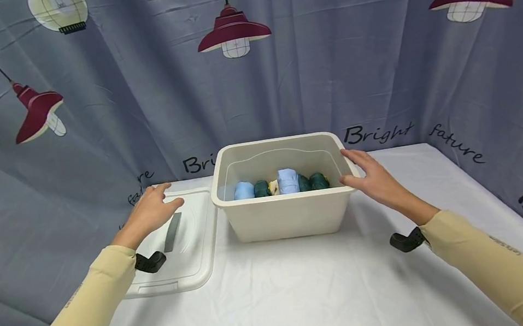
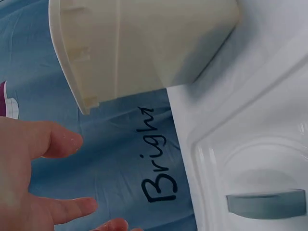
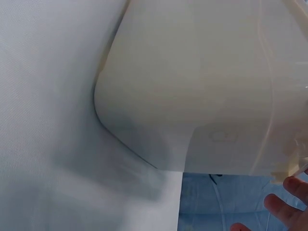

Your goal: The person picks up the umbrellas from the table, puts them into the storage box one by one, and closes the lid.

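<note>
A cream plastic storage bin (image 1: 288, 217) stands upright on the table, its top uncovered. Inside, along the bottom, show a light-blue roll (image 1: 287, 181), another blue one (image 1: 243, 190) and dark green bundles (image 1: 318, 181). My right hand (image 1: 377, 181) is at the bin's right rim, thumb and fingers spread, with fingertips right at the edge in the right wrist view. Apart from the bin, my left hand (image 1: 151, 213) hovers over the white lid (image 1: 204, 236), thumb and fingers spread with nothing between them. The lid has a grey handle (image 2: 266, 204).
A white cloth covers the table (image 1: 288, 291). Behind and along both sides hangs a blue-grey curtain (image 1: 143, 90) printed with lamps and lettering. The lid lies flat left of the bin, close beside it.
</note>
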The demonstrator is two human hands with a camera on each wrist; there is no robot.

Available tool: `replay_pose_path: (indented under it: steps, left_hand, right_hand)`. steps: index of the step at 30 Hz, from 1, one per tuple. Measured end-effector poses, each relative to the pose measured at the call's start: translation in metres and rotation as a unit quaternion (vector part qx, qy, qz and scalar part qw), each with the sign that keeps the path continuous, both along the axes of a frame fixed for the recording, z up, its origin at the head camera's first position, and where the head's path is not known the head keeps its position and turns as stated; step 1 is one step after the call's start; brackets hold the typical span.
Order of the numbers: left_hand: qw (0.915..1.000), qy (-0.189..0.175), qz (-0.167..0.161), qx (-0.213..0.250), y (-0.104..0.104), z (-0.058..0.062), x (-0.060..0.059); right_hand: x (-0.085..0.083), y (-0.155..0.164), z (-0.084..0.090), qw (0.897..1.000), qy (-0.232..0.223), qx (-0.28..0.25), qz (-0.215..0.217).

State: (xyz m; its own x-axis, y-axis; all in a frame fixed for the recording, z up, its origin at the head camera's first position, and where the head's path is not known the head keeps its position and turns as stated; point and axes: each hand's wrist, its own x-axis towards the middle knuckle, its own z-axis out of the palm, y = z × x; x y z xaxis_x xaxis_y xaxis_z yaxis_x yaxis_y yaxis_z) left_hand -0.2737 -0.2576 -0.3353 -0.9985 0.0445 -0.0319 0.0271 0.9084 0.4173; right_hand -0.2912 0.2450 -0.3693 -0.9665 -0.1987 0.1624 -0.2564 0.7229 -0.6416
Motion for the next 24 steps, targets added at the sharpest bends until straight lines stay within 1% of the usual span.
replay_pose_path:
  steps: [3, 9, 13, 16, 20, 24]
  left_hand:
    - [1.0, -0.004, 0.0, 0.004, -0.007, -0.006, 0.001]
    - [0.9995, -0.028, 0.011, 0.014, -0.019, -0.021, 0.003]
    - [0.9989, -0.041, 0.019, 0.013, -0.027, -0.026, 0.004]
    - [0.9983, -0.051, 0.022, 0.014, -0.031, -0.031, 0.003]
    - [0.9979, -0.062, 0.019, 0.011, -0.036, -0.04, 0.001]
    - [0.9961, -0.084, 0.023, 0.014, -0.038, -0.049, -0.002]
  right_hand:
    - [0.001, 0.001, 0.001, 1.0, 0.003, 0.0, -0.001]
    - [0.0, 0.002, 0.0, 1.0, 0.008, -0.008, 0.004]
    - [0.0, 0.001, 0.0, 1.0, 0.009, -0.008, 0.006]
    - [0.0, 0.001, 0.0, 1.0, 0.011, -0.01, 0.006]
    - [0.0, 0.001, -0.002, 1.0, 0.012, -0.015, 0.006]
    - [0.0, 0.0, -0.004, 1.0, 0.014, -0.019, 0.007]
